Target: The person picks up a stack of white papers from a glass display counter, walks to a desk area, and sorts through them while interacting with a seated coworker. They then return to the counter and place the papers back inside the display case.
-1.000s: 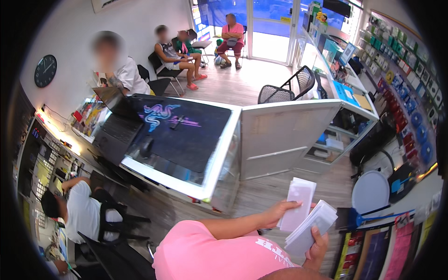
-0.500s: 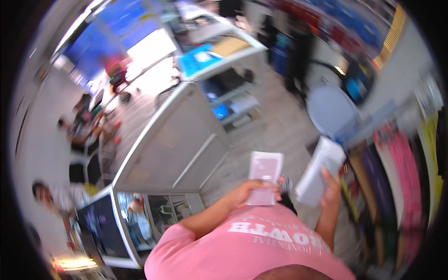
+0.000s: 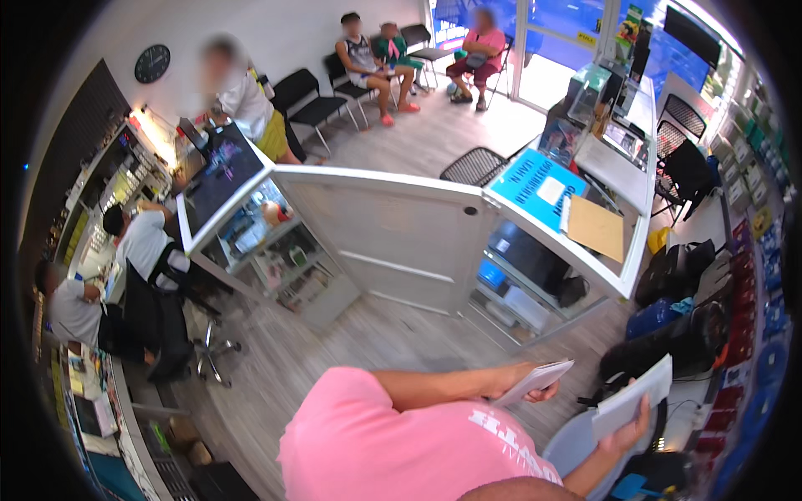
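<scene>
My left hand (image 3: 520, 386) grips a flat white box (image 3: 535, 381) held out in front of my pink shirt (image 3: 401, 442). My right hand (image 3: 628, 426) holds a second white box or packet (image 3: 633, 397) lower right, tilted on its edge. Both forearms come up from the bottom of the head view. The two white items are apart, with a gap between them.
A white L-shaped shop counter (image 3: 393, 242) stands ahead, with a blue mat (image 3: 535, 188) and a brown envelope (image 3: 596, 227) on top. Black bags (image 3: 677, 334) lie at the right by product shelves. A round white stool (image 3: 576, 438) is below my hands. People sit at desks left and on chairs beyond.
The view has swung round to face the counter and the seated people. Both hands keep their white boxes, now lower in the picture and farther apart.
</scene>
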The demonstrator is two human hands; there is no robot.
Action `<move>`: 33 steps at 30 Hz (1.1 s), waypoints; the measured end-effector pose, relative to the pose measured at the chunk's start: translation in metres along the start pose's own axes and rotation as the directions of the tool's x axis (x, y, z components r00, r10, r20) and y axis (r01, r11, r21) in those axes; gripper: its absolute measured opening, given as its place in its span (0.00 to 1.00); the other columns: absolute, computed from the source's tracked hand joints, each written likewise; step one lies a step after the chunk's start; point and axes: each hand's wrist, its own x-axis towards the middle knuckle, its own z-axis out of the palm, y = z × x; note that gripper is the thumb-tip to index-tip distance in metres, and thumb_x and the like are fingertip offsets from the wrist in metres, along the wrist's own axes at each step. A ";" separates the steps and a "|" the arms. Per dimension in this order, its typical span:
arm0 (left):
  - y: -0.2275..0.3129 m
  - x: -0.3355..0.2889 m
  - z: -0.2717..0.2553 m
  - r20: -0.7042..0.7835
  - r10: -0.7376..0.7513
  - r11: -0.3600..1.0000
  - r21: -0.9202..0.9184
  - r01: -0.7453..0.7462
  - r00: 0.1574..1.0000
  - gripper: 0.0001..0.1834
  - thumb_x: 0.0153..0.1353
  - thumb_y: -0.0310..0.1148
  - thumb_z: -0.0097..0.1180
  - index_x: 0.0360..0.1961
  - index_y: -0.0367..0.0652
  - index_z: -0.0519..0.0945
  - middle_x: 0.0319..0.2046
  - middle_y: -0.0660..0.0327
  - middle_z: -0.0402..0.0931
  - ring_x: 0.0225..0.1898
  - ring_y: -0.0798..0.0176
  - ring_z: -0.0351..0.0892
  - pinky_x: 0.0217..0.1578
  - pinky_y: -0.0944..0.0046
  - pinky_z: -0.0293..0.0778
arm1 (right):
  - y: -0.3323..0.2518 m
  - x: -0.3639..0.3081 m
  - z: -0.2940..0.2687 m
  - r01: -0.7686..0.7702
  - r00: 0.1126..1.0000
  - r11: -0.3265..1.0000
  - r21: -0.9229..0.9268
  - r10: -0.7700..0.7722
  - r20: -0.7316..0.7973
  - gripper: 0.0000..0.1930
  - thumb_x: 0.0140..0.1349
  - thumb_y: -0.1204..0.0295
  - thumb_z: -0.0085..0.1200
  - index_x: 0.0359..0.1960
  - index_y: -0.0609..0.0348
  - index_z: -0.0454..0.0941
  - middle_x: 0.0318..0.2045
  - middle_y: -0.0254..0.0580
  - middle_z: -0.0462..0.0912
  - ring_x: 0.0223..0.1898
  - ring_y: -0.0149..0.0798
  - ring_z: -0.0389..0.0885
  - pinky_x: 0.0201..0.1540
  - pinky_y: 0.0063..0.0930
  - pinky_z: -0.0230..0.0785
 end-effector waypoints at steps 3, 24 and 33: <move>0.033 0.095 0.017 -0.099 0.002 0.993 0.120 0.010 0.995 0.31 0.73 0.60 0.44 0.49 0.38 0.73 0.30 0.66 0.73 0.26 0.75 0.67 0.22 0.75 0.62 | -0.041 0.085 -0.002 0.016 0.999 1.000 -0.018 -0.016 0.046 0.28 0.69 0.58 0.55 0.64 0.64 0.70 0.50 0.45 0.83 0.45 0.37 0.83 0.47 0.36 0.78; 0.121 0.436 -0.042 -0.682 0.187 0.923 0.369 0.112 0.707 0.38 0.70 0.65 0.46 0.64 0.43 0.75 0.50 0.59 0.81 0.46 0.66 0.78 0.47 0.64 0.75 | -0.183 0.463 -0.078 -0.303 0.807 0.834 -0.461 0.481 0.341 0.32 0.66 0.69 0.58 0.70 0.60 0.63 0.54 0.40 0.75 0.57 0.36 0.73 0.63 0.30 0.62; 0.239 0.557 -0.135 -0.764 0.261 0.930 0.362 0.058 0.590 0.18 0.75 0.47 0.48 0.53 0.46 0.76 0.42 0.66 0.74 0.41 0.72 0.71 0.43 0.71 0.69 | -0.207 0.627 -0.050 -0.235 0.834 0.694 -0.680 0.503 0.226 0.20 0.69 0.64 0.57 0.61 0.52 0.73 0.49 0.39 0.77 0.51 0.32 0.75 0.54 0.27 0.68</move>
